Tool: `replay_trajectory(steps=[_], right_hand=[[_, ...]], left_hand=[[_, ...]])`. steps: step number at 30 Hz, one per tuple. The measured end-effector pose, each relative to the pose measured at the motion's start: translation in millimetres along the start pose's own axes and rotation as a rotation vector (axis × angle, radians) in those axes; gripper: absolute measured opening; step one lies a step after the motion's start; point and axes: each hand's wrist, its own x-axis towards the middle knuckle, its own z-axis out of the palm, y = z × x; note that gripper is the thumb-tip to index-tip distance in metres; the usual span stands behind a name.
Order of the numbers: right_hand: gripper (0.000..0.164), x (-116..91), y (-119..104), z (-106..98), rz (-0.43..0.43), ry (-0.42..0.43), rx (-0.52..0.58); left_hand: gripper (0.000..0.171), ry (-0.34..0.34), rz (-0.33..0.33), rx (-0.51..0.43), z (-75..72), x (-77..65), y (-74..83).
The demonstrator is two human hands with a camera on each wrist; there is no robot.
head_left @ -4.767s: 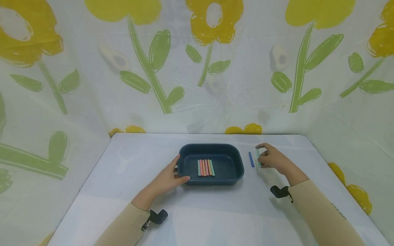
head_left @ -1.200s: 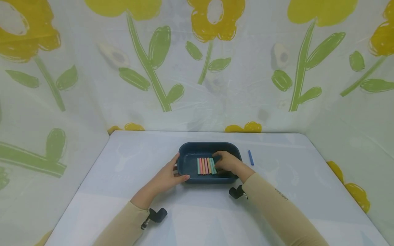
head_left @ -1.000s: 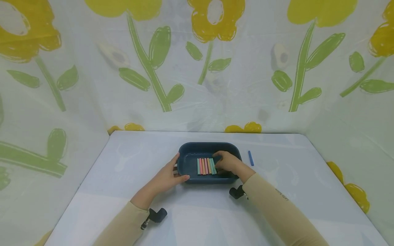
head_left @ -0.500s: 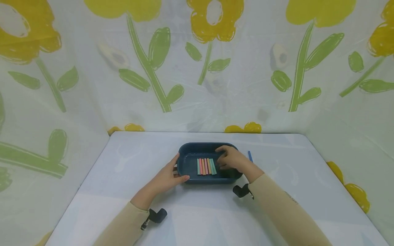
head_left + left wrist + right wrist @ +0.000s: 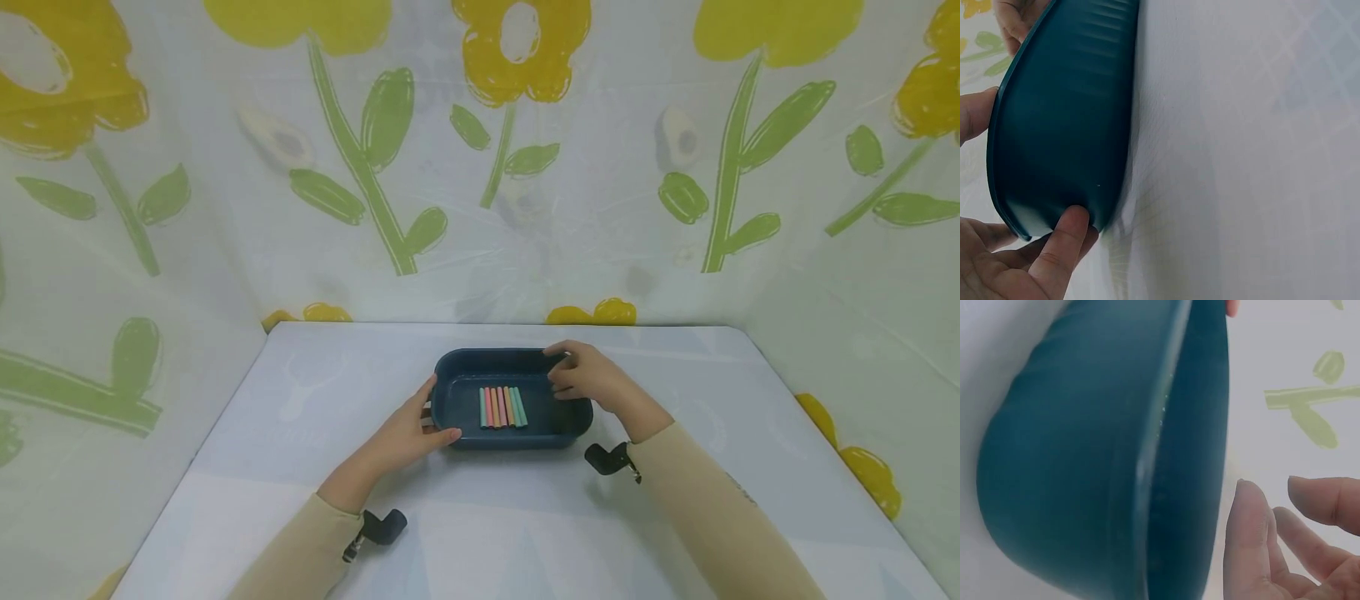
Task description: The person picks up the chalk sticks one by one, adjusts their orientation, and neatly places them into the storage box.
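Observation:
A dark blue rectangular tray (image 5: 487, 443) stands on the table, with a row of pastel chalk sticks (image 5: 503, 408) side by side inside it. My left hand (image 5: 405, 429) grips the tray's left end, its thumb over the near rim and its fingers against the end wall. In the left wrist view, several fingers (image 5: 1063, 247) touch the outside of the wall. Above the tray's right end hovers my right hand (image 5: 592, 379), holding nothing. Thumb and fingers (image 5: 1247, 537) stand apart beside the rim in the right wrist view. The blue chalk stick is hidden behind this hand.
The white table (image 5: 337, 367) reaches back to a flower-printed curtain (image 5: 600, 208), which hangs on the sides too. Small black devices are strapped at the left cuff (image 5: 384, 527) and the right cuff (image 5: 607, 458).
My right hand has carried a green chalk stick into the tray, laid it at the row's right end, let go, and moved back up and right. My left hand has stayed on the tray.

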Motion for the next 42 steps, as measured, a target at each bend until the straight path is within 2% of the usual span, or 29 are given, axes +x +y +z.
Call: replay_trajectory(steps=[9, 29, 42], right_hand=[[0.054, -5, 4, -20, 0.011, 0.058, -0.024], [0.056, -6, 27, -56, 0.064, 0.105, -0.032], [0.057, 3, 54, -69, 0.123, 0.133, -0.019]], left_hand=[[0.107, -0.003, 0.011, 0.001, -0.2, 1.0, -1.9], [0.107, 0.002, 0.007, -0.005, -1.1, 0.8, -1.7], [0.106, 0.002, 0.020, 0.002, 0.5, 1.4, -3.1]])
